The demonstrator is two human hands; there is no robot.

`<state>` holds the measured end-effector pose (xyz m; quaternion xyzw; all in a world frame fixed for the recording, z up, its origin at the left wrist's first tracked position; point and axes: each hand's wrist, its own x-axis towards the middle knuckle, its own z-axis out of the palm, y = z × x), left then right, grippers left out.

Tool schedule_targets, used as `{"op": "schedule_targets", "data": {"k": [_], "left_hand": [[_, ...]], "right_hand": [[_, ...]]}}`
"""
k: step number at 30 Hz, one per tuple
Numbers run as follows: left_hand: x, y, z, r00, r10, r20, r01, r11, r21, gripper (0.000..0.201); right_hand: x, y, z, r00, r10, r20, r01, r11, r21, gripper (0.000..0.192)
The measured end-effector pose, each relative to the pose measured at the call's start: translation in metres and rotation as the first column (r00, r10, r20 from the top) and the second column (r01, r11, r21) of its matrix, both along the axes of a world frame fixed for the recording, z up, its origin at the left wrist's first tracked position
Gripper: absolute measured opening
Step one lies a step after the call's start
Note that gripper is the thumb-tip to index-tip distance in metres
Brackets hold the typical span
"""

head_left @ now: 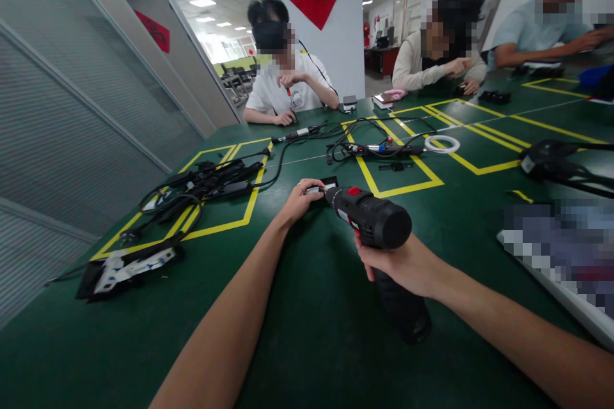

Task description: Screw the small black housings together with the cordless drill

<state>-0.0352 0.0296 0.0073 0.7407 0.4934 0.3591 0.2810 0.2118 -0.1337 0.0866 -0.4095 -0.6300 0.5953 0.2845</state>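
My right hand (403,263) grips the handle of a black cordless screwdriver (371,220) with a red switch on top, its nose pointing away from me to the left. The tip meets a small black part (328,183) lying on the green table (311,332). My left hand (301,199) rests on the table and pinches that small part, fingers closed around its near left side. The screwdriver's bit is hidden between the nose and my fingers.
A pile of black cables and adapters (211,180) lies left inside yellow tape lines. A black-and-white plate (129,266) sits near the left edge. Soldering tools (384,149) and a white ring (442,144) lie beyond. Three people sit across the table. Another black tool (547,158) lies right.
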Motion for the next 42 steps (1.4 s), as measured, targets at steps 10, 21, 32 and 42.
{"op": "schedule_targets", "data": {"k": [10, 21, 32, 42], "left_hand": [[-0.0008, 0.0021, -0.0008, 1.000, -0.010, 0.006, 0.010, 1.000, 0.002, 0.027], [-0.0013, 0.0022, 0.0001, 1.000, -0.023, -0.021, 0.023, 1.000, 0.012, 0.027], [-0.0016, 0.0030, -0.0014, 1.000, -0.019, -0.016, 0.019, 1.000, 0.009, 0.028], [-0.0021, 0.0041, -0.0031, 1.000, -0.026, -0.001, 0.026, 1.000, 0.015, 0.027]], "right_hand": [[-0.0008, 0.0011, -0.0020, 1.000, -0.003, -0.009, 0.003, 1.000, 0.000, 0.008], [-0.0020, 0.0020, -0.0019, 1.000, -0.026, -0.006, 0.026, 1.000, -0.014, 0.008], [-0.0017, 0.0034, -0.0039, 1.000, -0.008, 0.002, 0.008, 1.000, -0.010, 0.007], [-0.0014, 0.0026, -0.0038, 1.000, -0.012, 0.002, 0.012, 1.000, -0.012, 0.007]]}}
